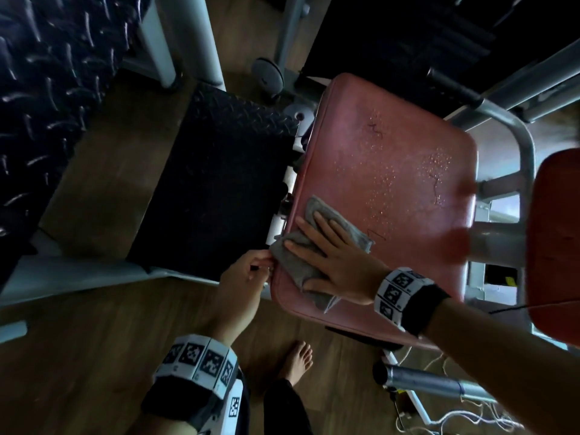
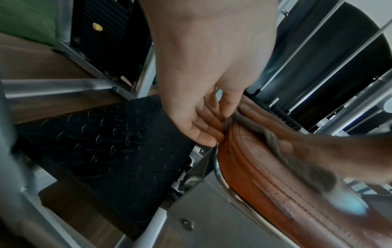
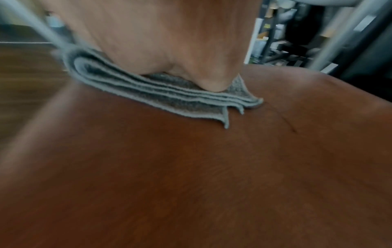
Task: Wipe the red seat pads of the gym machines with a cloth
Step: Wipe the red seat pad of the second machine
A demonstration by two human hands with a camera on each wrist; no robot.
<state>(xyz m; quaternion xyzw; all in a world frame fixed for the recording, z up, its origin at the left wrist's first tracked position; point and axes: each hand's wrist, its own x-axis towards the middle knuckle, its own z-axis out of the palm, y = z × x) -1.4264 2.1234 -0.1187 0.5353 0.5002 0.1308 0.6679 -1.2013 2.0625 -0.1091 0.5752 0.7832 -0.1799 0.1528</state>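
A worn red seat pad [image 1: 392,171] fills the middle of the head view, with water droplets [image 1: 436,161] across its far half. A folded grey cloth [image 1: 293,265] lies on the pad's near left corner. My right hand [image 1: 332,255] lies flat on the cloth with straight, spread fingers. In the right wrist view that hand [image 3: 169,42] presses the cloth [image 3: 148,89] onto the pad [image 3: 191,167]. My left hand [image 1: 248,271] is at the pad's left edge beside the cloth. In the left wrist view its straight fingers [image 2: 203,129] rest against the pad's side [image 2: 254,176], below the cloth [image 2: 273,141].
A second red pad [image 1: 555,246] stands at the right edge. A black tread plate [image 1: 213,183] lies left of the seat, with grey frame tubes [image 1: 518,146] around it. My bare foot [image 1: 298,359] stands on the wooden floor, and white cords [image 1: 439,419] lie at lower right.
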